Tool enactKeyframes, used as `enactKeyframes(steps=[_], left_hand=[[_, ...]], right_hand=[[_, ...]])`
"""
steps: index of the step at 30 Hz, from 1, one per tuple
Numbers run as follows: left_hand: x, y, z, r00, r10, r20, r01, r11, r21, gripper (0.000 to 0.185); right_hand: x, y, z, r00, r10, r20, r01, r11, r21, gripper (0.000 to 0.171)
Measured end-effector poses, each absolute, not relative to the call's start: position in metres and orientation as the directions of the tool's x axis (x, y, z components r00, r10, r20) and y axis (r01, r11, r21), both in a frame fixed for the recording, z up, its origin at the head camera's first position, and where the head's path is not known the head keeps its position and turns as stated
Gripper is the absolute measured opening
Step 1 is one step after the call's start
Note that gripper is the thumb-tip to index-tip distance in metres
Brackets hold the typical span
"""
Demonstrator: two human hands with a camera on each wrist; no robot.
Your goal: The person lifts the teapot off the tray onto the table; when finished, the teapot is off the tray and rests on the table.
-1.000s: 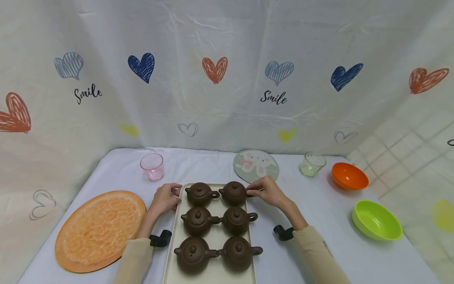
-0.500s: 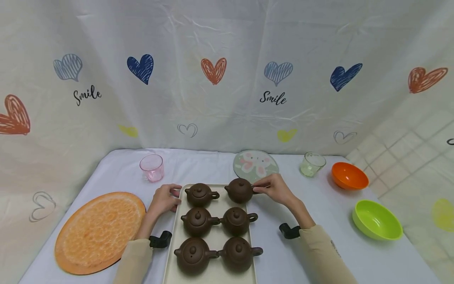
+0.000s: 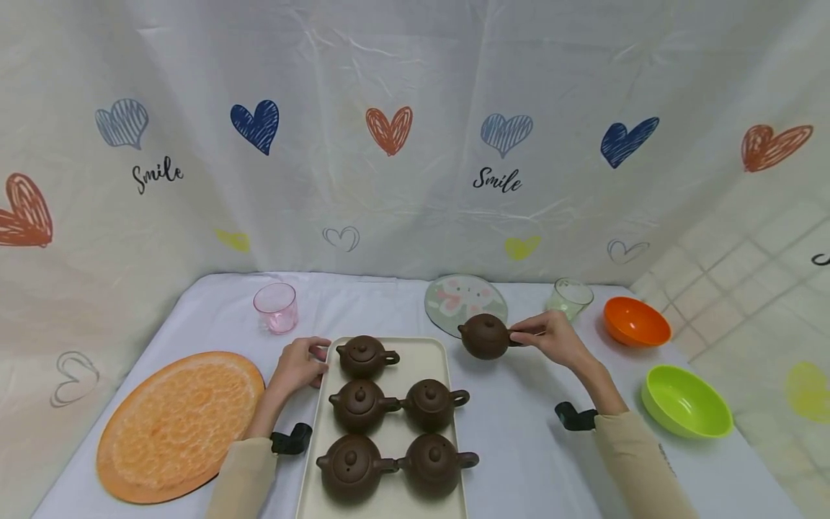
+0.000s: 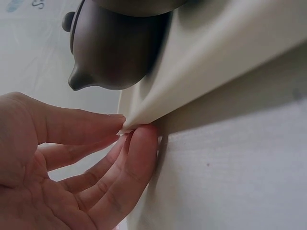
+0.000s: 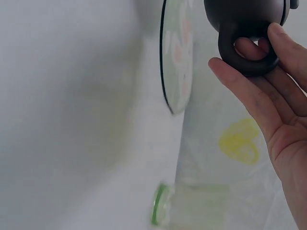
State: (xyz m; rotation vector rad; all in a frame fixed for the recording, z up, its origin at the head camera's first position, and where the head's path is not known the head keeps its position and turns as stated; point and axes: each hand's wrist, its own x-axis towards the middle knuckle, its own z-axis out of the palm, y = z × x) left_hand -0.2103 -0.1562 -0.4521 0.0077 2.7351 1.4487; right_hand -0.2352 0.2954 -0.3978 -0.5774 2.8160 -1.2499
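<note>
My right hand (image 3: 556, 340) holds a dark brown teapot (image 3: 485, 339) by its loop handle, up off the table and right of the tray. In the right wrist view the thumb and fingers close round the handle (image 5: 249, 66) below the teapot's body. At the tray's far left corner, my left hand (image 3: 302, 365) pinches the rim of the cream tray (image 3: 421, 356), thumb on top and fingers beneath, as the left wrist view shows. Several more brown teapots stand on the tray, a small one (image 3: 363, 356) closest to my left hand, its spout toward it.
A round bunny-print mat (image 3: 447, 303) lies at the back, partly behind the held teapot. Beyond my right hand stand a green glass (image 3: 572, 294), an orange bowl (image 3: 635, 321) and a lime bowl (image 3: 687, 404). A pink glass (image 3: 277, 308) and an orange round mat (image 3: 181, 425) are left.
My right hand has lifted the teapot from the tray's far right corner and carried it rightward off the tray. The left hand stays at the rim.
</note>
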Motion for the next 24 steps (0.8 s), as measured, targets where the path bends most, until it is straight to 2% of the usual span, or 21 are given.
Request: enactKeyframes(steps=[10,24], left_hand=[[-0.209,-0.159,-0.453,-0.999,0.024,-0.029,-0.011,0.559,0.829,0.045],[-0.209,-0.156,-0.453,-0.999,0.02,-0.037,-0.02,0.534,0.845,0.045]], right_hand=[[-0.228,0.349,-0.395,-0.959,-0.272,0.081,-0.257,0.713,-0.652,0.023],[-0.221,0.394,-0.393,-0.941,-0.313,0.128,-0.32,0.701,-0.638,0.017]])
